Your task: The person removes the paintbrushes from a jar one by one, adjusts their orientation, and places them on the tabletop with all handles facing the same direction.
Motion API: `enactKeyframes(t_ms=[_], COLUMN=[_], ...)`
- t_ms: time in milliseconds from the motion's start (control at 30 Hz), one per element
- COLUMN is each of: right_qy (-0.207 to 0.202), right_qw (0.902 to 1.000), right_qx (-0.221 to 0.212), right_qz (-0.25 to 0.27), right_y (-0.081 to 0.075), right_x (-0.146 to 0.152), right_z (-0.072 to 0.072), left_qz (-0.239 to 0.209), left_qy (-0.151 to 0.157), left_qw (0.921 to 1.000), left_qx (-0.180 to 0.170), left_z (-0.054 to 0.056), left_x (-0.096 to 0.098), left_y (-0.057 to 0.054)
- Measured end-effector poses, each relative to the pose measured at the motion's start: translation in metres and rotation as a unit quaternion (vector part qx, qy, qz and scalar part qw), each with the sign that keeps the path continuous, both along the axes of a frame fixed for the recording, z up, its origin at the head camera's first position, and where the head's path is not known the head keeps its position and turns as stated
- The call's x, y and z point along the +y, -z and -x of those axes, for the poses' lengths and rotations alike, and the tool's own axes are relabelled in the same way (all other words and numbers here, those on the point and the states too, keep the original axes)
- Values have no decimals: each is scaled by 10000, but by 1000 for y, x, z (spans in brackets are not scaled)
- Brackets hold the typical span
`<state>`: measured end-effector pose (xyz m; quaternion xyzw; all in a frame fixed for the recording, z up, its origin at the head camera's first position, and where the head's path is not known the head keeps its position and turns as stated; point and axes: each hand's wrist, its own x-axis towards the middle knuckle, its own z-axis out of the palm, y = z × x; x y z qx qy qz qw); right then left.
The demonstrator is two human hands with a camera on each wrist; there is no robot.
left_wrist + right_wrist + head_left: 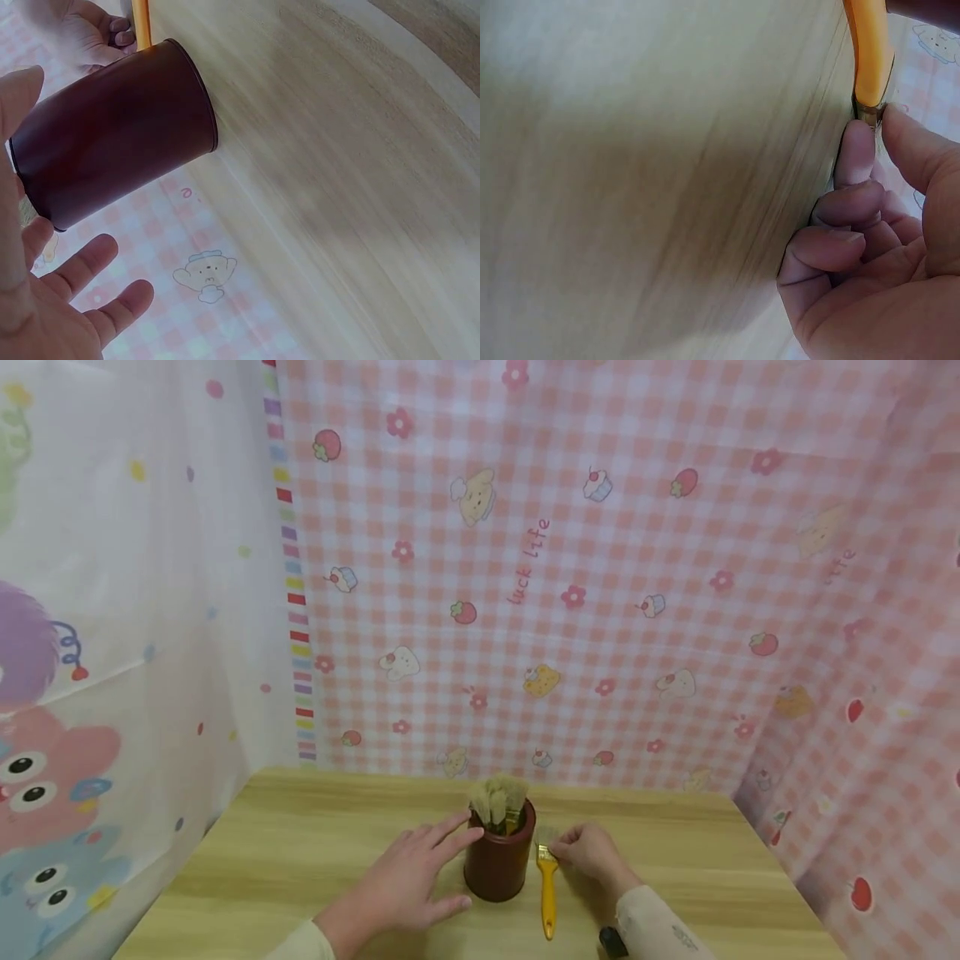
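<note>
A dark reddish-brown cylindrical cup stands upright on the table, with several pale-bristled brushes in it, bristles up. My left hand is at the cup's left side, fingers spread and fairly straight; its fingertips reach the rim in the head view. To the right of the cup is a paintbrush with a yellow handle, its bristles pointing away from me. My right hand pinches it at the metal band between thumb and forefinger, the other fingers curled. The right wrist view shows the yellow handle close to the tabletop.
The wooden table ends at a pink checked curtain behind. A white cartoon-printed curtain hangs on the left, and more checked cloth on the right. A small black object shows beside my right sleeve.
</note>
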<state>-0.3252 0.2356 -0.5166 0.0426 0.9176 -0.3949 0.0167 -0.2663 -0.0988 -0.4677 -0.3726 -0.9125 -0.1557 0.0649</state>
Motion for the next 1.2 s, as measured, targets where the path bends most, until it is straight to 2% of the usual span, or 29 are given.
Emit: enactKeyframes(t_ms=[133,267,367,500,633,733,867,1200], right_qy=[-136,-340,-754,-1420,-1781,-2044,-2226,-2073], right_qw=[9998,9986,9951,9853,9769,9708,9672,9724], right_qx=[-109,-338,-343,-243,-102,-26,24,177], right_qz=[-1,216,543,919,1180,1257,1222,1057], right_y=[-3,-14,-29,-54,-76,-85,-88,-86], right_x=[0,7,13,15,7,-2,-10,-15], right_z=[-1,-4,-5,-5,-7,-7,-8,-4], left_qz=[-105,-181,-250,-285,-337,-404,-404,-386], left_qy=[-28,-39,-43,-27,-29,-40,-52,-48], left_qw=[9999,9998,9996,9994,9992,9990,9990,9992], left_qx=[-42,-104,-113,-167,-214,-190,-161,-37], left_z=[-1,-1,-1,0,-1,-2,-2,-1], left_x=[-2,-2,-1,-1,-1,-2,-2,1], left_y=[1,2,3,4,5,6,8,6])
